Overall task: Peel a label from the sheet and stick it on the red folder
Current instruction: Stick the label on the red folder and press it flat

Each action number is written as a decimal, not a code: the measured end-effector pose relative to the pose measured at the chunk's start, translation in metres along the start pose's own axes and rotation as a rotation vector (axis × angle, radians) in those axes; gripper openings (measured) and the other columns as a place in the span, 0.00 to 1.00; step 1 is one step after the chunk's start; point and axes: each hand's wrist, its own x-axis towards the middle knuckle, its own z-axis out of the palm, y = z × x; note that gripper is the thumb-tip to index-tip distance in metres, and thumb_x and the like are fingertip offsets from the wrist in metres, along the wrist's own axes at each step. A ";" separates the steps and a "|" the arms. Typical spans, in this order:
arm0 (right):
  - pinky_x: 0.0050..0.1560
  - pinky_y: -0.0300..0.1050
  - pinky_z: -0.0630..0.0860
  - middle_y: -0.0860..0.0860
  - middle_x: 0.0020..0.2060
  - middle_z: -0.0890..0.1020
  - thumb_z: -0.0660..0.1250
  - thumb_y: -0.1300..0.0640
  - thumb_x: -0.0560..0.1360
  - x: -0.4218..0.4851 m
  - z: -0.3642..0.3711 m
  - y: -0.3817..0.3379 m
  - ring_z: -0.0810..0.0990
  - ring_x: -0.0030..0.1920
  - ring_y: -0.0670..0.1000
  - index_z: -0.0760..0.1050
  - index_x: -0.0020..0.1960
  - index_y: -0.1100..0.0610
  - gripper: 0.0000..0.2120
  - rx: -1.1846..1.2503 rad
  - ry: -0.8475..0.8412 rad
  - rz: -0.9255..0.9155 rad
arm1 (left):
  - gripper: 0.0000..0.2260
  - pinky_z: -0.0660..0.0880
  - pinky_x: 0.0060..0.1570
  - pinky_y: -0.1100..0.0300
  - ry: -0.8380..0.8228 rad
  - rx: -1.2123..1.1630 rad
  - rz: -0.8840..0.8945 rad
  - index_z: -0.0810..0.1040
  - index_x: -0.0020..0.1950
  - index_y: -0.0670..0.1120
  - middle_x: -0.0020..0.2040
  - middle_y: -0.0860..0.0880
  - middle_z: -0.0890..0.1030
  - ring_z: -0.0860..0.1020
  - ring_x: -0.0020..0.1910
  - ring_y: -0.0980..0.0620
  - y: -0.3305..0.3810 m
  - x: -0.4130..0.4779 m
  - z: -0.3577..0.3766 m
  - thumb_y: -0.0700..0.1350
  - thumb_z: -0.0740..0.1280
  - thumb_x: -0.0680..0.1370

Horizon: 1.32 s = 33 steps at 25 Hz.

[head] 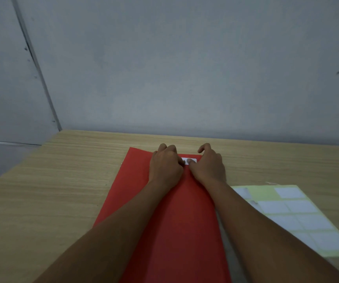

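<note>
The red folder (136,180) lies lengthwise on the wooden table, running away from me. A white label (193,160) lies flat near the folder's far right corner. My left hand (165,167) rests on the folder with its thumb on the label's left part. My right hand (209,165) presses its thumb on the label too, fingers curled over the folder's right edge. Both thumbs meet on the label and hide part of it. The label sheet (295,217), pale yellow backing with white labels, lies to the right of the folder.
The wooden table (52,190) ends at a grey wall (185,68) just beyond the folder. Its left edge drops off at the far left. Bare wood shows left of the folder and behind the sheet.
</note>
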 end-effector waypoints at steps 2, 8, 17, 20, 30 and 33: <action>0.51 0.49 0.73 0.48 0.46 0.75 0.71 0.48 0.72 -0.001 0.000 0.000 0.73 0.55 0.53 0.69 0.56 0.50 0.16 -0.015 0.004 -0.010 | 0.18 0.62 0.40 0.57 0.004 0.007 0.007 0.87 0.47 0.48 0.40 0.52 0.77 0.71 0.48 0.49 -0.001 0.000 0.001 0.46 0.58 0.72; 0.51 0.51 0.73 0.48 0.45 0.76 0.71 0.50 0.72 0.002 0.002 0.001 0.73 0.54 0.53 0.69 0.54 0.51 0.16 0.013 0.030 -0.008 | 0.14 0.67 0.41 0.54 0.017 -0.001 -0.085 0.87 0.48 0.48 0.42 0.51 0.79 0.73 0.49 0.47 -0.002 -0.001 -0.001 0.43 0.61 0.74; 0.50 0.50 0.72 0.47 0.45 0.75 0.71 0.52 0.72 0.003 0.003 0.001 0.73 0.54 0.54 0.68 0.54 0.51 0.15 0.023 0.042 0.011 | 0.14 0.70 0.44 0.53 0.047 -0.015 -0.145 0.87 0.51 0.49 0.42 0.51 0.81 0.74 0.49 0.47 0.001 -0.003 -0.004 0.41 0.62 0.75; 0.50 0.49 0.72 0.47 0.46 0.74 0.73 0.45 0.70 0.002 0.003 0.000 0.72 0.53 0.52 0.68 0.55 0.51 0.20 -0.006 0.020 -0.010 | 0.16 0.63 0.40 0.57 -0.004 0.003 -0.052 0.87 0.52 0.50 0.42 0.52 0.81 0.73 0.49 0.49 0.001 -0.002 -0.003 0.40 0.62 0.73; 0.46 0.48 0.69 0.47 0.45 0.75 0.71 0.41 0.70 0.007 0.005 -0.003 0.71 0.50 0.53 0.69 0.51 0.52 0.19 -0.065 0.024 0.032 | 0.18 0.67 0.43 0.55 -0.049 0.045 -0.058 0.83 0.59 0.54 0.41 0.51 0.75 0.73 0.50 0.47 0.002 -0.004 -0.005 0.41 0.59 0.76; 0.46 0.48 0.70 0.47 0.43 0.74 0.70 0.44 0.72 0.007 0.007 -0.004 0.73 0.52 0.54 0.70 0.51 0.52 0.16 -0.038 0.053 0.046 | 0.18 0.68 0.45 0.55 -0.067 0.044 -0.072 0.82 0.61 0.55 0.42 0.51 0.74 0.72 0.50 0.47 0.002 -0.003 -0.005 0.43 0.59 0.77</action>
